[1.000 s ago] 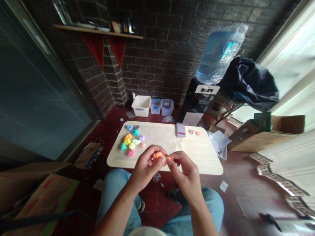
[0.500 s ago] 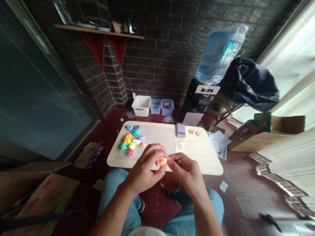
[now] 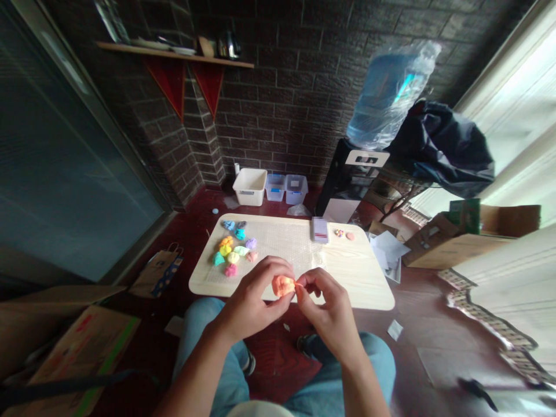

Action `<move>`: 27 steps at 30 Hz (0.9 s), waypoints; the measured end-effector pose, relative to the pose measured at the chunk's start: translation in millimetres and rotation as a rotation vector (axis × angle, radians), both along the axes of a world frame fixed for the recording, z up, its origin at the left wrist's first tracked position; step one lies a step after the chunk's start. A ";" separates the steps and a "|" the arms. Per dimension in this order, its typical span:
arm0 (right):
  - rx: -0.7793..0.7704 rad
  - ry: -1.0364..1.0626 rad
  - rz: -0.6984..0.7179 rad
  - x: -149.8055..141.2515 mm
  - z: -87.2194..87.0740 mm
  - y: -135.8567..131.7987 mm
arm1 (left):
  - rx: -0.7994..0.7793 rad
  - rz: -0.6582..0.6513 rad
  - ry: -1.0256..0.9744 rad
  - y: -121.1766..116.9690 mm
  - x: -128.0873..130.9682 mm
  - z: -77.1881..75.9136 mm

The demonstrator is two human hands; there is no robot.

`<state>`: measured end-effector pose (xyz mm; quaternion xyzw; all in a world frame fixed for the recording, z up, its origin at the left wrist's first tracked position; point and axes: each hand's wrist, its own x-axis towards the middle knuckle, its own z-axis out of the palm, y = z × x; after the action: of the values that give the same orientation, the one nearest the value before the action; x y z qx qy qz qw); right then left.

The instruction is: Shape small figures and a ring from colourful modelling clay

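- Head view: an orange clay lump is held in the air at the centre of the frame, over the near edge of a pale wooden board.
- The grip is closed: the lump is cradled by the curled fingers of the left hand, and its right side is pinched by the fingertips of the right hand.
- Pinching and shaping of the lump is judged to be the step in hand; further fingertip work appears to be called for before it is set down.
- At about 10 o'clock from the hands, coloured clay lumps lie in a loose cluster, including a teal lump, a pink lump and a blue lump, on a clear textured sheet.
- At 1 o'clock, a small pink disc is placed beside a boxed packet.
- Beyond the board, at 12 o'clock, a white plastic bin and two clear tubs stand against a brick wall.
- At 2 o'clock, a cardboard box is seen on the dark red floor.
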<state>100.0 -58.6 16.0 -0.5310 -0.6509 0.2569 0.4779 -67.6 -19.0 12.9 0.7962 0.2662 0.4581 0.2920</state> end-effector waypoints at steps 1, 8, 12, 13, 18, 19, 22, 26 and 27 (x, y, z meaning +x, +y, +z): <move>0.070 -0.044 0.004 -0.1 -0.8 -0.5 | -0.057 -0.010 -0.026 0.4 -0.3 0.6; 0.304 -0.181 -0.028 -1.7 -10.2 2.2 | -0.628 -0.097 -0.089 7.0 2.9 -7.1; 0.105 0.143 -0.074 -0.6 -17.5 4.2 | -0.692 -0.048 -0.099 10.3 8.5 -16.0; 0.052 0.235 -0.069 0.3 -19.4 4.8 | -0.695 -0.037 -0.102 10.9 9.4 -17.0; -0.115 0.444 -0.012 6.1 -25.3 8.0 | -0.675 -0.023 -0.107 13.3 8.6 -14.3; -0.120 0.418 -0.004 7.0 -25.1 8.5 | -0.667 -0.022 -0.113 13.7 7.9 -13.4; -0.095 0.283 0.032 7.7 -21.9 9.1 | -0.673 -0.035 -0.145 14.8 6.2 -11.8; -0.057 0.208 0.089 6.4 -16.4 8.0 | -0.723 -0.063 -0.166 15.8 4.6 -12.8; -0.052 0.189 0.096 6.1 -15.5 7.7 | -0.733 -0.069 -0.167 16.0 4.3 -13.3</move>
<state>106.1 -50.9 0.5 -0.4847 -0.6209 0.3451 0.5103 -63.3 -3.0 -0.4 0.6074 0.3607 0.3858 0.5934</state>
